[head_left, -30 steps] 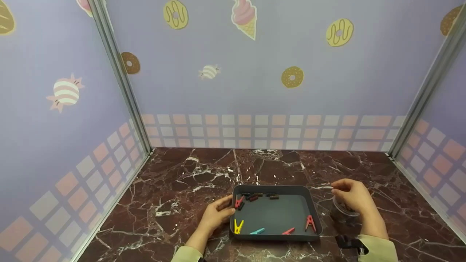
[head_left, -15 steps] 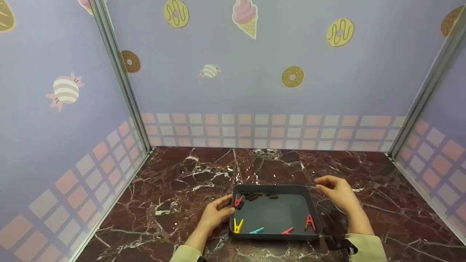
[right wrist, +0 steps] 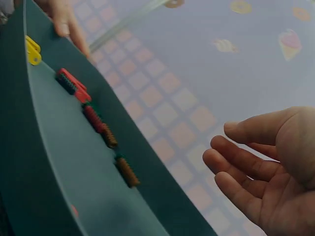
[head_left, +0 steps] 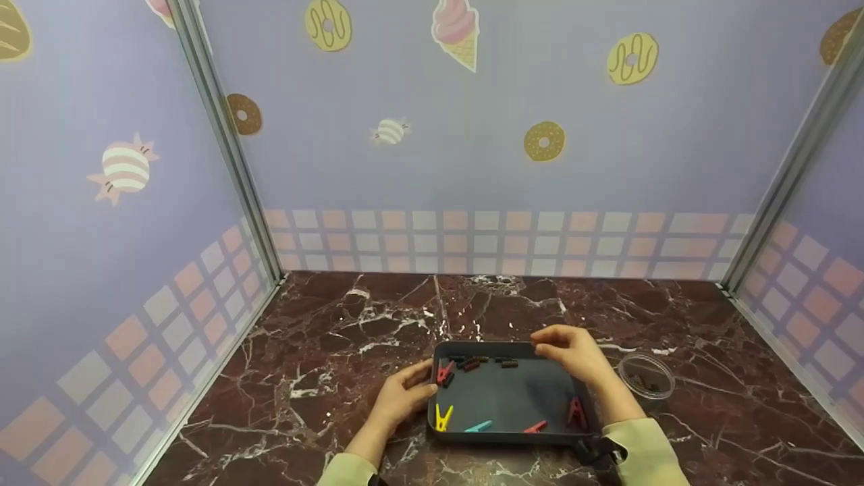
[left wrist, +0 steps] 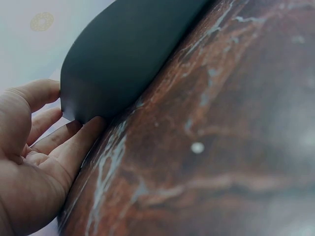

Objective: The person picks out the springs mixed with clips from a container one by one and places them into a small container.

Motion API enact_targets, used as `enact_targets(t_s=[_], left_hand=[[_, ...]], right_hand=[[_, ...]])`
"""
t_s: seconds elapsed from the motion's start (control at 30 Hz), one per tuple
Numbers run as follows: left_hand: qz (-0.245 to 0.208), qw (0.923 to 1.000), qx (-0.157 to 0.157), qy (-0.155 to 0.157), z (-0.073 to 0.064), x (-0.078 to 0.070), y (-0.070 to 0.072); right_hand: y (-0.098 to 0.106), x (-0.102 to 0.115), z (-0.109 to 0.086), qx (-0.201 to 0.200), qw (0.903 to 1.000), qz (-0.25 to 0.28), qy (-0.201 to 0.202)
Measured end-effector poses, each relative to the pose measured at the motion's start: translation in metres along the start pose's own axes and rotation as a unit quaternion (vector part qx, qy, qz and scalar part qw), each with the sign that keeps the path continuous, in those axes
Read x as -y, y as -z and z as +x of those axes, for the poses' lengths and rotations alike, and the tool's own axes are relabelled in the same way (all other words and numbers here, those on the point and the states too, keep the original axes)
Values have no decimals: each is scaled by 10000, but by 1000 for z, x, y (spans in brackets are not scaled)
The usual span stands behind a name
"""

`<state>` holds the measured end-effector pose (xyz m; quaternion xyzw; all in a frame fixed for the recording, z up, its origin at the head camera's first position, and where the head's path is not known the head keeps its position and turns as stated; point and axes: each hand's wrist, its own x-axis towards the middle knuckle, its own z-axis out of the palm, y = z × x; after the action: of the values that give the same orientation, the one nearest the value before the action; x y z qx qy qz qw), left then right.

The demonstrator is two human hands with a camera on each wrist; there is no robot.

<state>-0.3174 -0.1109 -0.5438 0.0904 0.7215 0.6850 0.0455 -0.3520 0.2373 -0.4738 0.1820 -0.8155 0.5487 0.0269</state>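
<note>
A dark grey tray [head_left: 513, 439] lies on the table. Thumb and fingers of my left hand [head_left: 398, 401] touch the outside of its left wall, as the left wrist view also shows. Over the tray's far right corner hovers my right hand [head_left: 574, 354]; in the right wrist view its fingers are loosely bent, with nothing visible between them and the thumb. Small ridged pieces [right wrist: 127, 171] in dark green, red and brown lie along the far wall. Near the tray's sides are a yellow clothespin [head_left: 442, 418], a blue one [head_left: 478, 426] and several red ones [head_left: 535, 427].
Right of the tray stands a round clear plastic tub [head_left: 665, 388] with brown pieces inside. The table [head_left: 351, 331] is dark red marble with white veins. Purple patterned walls [head_left: 506, 169] enclose it at the back and sides.
My right hand has moved left from above the clear tub to over the tray, leaving the tub in view. The left hand stays at the tray's left side.
</note>
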Motion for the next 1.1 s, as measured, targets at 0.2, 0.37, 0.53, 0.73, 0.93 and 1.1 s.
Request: enact_targets(t_s=[0.2, 0.37, 0.53, 0.73, 0.93, 1.1], left_hand=[[68, 10000, -35, -65, 0, -1, -1], [-28, 9999, 7, -102, 0, 0, -1], [-51, 9999, -3, -88, 0, 0, 0], [-20, 9999, 21, -135, 0, 1, 1], [-12, 9999, 52, -153, 1, 1, 0], [-69, 9997, 50, -208, 1, 1, 0]], right_hand=[[-17, -1, 12, 157, 9999, -22, 54], [-28, -2, 21, 244, 9994, -230, 61], [-37, -4, 28, 334, 9975, -620, 20], [-47, -13, 36, 367, 9963, -776, -73], [-53, -23, 38, 370, 9959, -795, -215], [-54, -27, 38, 324, 9937, -1073, -39]])
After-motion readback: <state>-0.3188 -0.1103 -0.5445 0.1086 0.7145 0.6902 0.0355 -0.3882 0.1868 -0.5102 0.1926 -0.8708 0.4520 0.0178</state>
